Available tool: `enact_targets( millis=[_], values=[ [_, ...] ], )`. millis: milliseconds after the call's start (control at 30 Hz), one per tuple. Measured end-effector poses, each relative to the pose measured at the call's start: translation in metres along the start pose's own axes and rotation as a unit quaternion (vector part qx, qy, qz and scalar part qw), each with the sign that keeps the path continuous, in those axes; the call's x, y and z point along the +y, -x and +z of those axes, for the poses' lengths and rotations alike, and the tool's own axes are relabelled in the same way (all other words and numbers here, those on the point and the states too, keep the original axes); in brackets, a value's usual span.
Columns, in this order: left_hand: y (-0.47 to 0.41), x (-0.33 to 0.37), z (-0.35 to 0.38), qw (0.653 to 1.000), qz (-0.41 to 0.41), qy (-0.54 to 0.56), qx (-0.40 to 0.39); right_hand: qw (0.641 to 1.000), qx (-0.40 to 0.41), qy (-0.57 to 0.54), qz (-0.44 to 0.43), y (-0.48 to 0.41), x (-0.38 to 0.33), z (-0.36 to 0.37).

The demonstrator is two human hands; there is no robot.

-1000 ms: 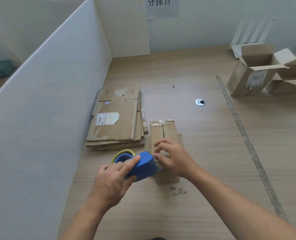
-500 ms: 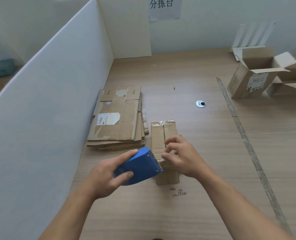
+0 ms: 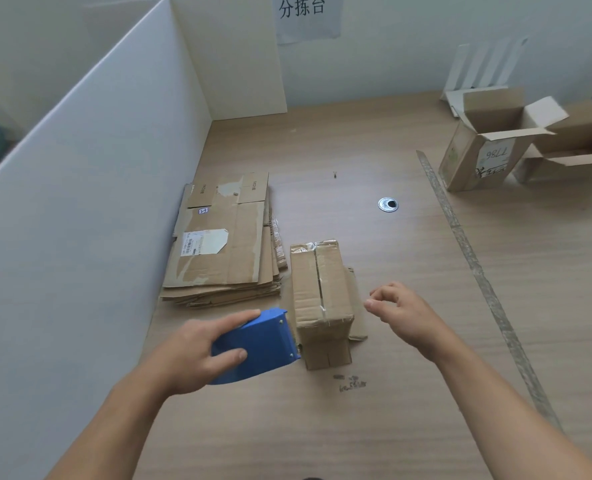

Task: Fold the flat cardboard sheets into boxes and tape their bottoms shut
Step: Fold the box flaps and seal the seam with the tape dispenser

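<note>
Two hands work over a pale wood-grain table (image 3: 374, 431). The left hand (image 3: 190, 355) grasps a blue plastic tape dispenser (image 3: 258, 346) just beside a small brown box (image 3: 322, 292). The right hand (image 3: 403, 313) hovers near the box, fingers loosely curled, holding nothing. Glossy tape covers the upturned seam, so taping appears complete. The next move calls for a sheet from the flat corrugated stack (image 3: 222, 247) beyond.

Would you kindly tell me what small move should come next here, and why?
Probably the right hand grips the small box to lift it aside: tape already runs along its seam, and the left hand holds the blue tape dispenser beside it.
</note>
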State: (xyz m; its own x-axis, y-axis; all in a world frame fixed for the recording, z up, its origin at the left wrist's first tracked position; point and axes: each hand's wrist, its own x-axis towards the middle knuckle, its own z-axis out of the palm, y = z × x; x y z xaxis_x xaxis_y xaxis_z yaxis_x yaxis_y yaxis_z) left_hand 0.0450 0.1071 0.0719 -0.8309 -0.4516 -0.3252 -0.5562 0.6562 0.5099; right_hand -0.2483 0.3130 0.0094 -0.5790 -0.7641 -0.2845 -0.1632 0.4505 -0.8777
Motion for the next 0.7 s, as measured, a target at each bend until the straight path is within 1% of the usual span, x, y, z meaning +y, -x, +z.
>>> enact_targets(
  millis=[100, 233, 367, 567, 700],
  values=[
    [-0.014, 0.009, -0.004, 0.999, -0.034, -0.002, 0.006, 1.0, 0.012, 0.013, 0.013, -0.001, 0.002, 0.003],
    [-0.033, 0.019, -0.006, 0.996, -0.076, -0.035, -0.016, 0.999, 0.038, 0.028, 0.023, -0.001, 0.007, 0.01],
    [-0.047, 0.025, -0.011, 0.993, -0.099, -0.06, -0.031, 0.995, 0.057, 0.08, 0.029, -0.002, 0.015, 0.019],
    [-0.053, 0.031, -0.015, 0.99, -0.122, -0.039, -0.059, 0.992, 0.068, 0.096, 0.05, -0.006, 0.022, 0.025],
    [-0.059, 0.03, -0.009, 0.987, -0.143, -0.026, -0.076, 0.991, 0.049, 0.088, 0.086, -0.008, 0.023, 0.031]
  ],
)
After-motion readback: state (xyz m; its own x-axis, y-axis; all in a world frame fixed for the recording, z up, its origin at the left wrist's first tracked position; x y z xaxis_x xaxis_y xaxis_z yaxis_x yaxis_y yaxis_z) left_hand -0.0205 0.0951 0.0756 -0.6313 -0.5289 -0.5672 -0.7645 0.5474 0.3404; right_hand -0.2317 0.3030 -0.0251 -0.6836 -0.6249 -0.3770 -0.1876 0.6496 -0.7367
